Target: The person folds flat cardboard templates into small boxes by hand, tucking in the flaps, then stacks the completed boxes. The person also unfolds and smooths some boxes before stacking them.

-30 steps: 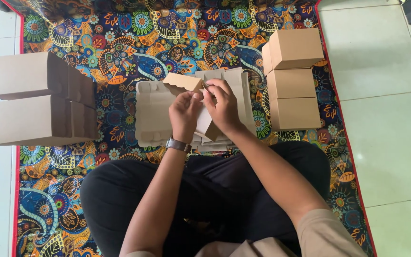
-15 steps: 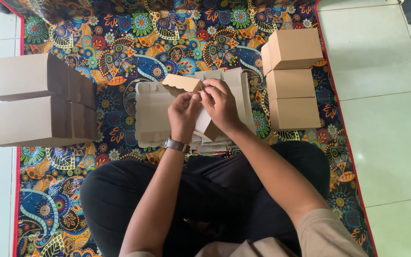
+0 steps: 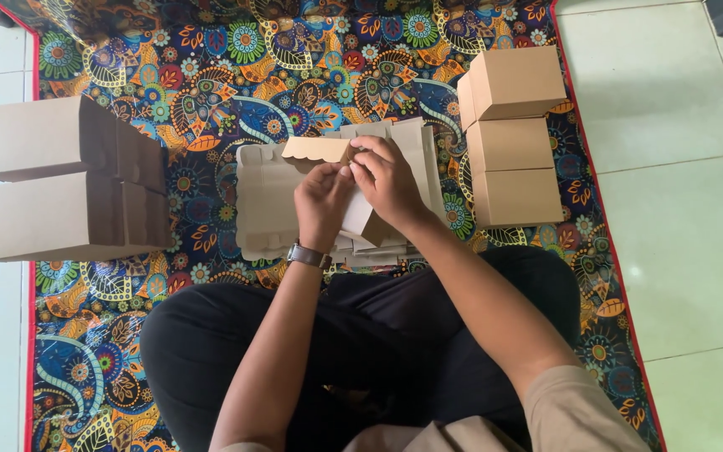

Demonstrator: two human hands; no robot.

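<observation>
A half-folded cardboard box blank [image 3: 328,180] is held above a pile of flat box blanks [image 3: 274,205], its long axis running left to right across the view, the scalloped flap pointing to the person's left. The left hand [image 3: 321,201] is closed on the blank's lower middle, fingers curled up against the card, a wristwatch [image 3: 308,255] on the wrist. The right hand [image 3: 387,180] pinches the right end of the flap with thumb and fingers; how the panel beneath is gripped is hidden, probably by the palm. Both forearms reach forward from crossed legs in dark trousers. The pile lies on a bright floral mat [image 3: 211,92] spread over pale floor tiles [image 3: 679,167]. Two larger assembled boxes [image 3: 52,180] sit on the left, and three smaller assembled boxes [image 3: 512,138] stand stacked on the right.
</observation>
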